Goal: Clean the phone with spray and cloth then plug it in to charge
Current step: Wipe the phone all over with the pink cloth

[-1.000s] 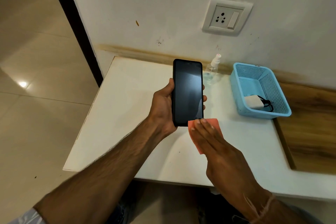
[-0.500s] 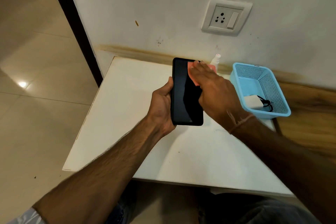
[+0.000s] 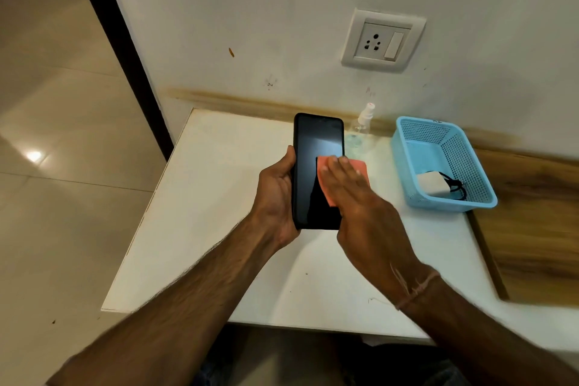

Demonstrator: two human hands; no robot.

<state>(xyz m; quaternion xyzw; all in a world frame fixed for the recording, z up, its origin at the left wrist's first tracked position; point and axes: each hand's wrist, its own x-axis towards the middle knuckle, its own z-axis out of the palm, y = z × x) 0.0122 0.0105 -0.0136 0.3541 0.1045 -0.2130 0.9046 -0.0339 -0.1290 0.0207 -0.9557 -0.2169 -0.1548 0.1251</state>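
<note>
Above the white tabletop (image 3: pixel 219 229), the left hand (image 3: pixel 277 194) grips an upright black slab phone (image 3: pixel 316 147) by its edge, while the flat, open right hand (image 3: pixel 357 197) presses a small pink cloth (image 3: pixel 360 166), seemingly folded, against its dark screen.

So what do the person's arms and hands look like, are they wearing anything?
Both forearms are bare and hairy. The left hand wears no ring or band that shows. Near the elbow, at the picture's bottom edge, a bit of pale sleeve peeks in. The right hand has a thin pinkish-orange thread tied round its wrist, with loose strands. No watch, no gloves.
</note>
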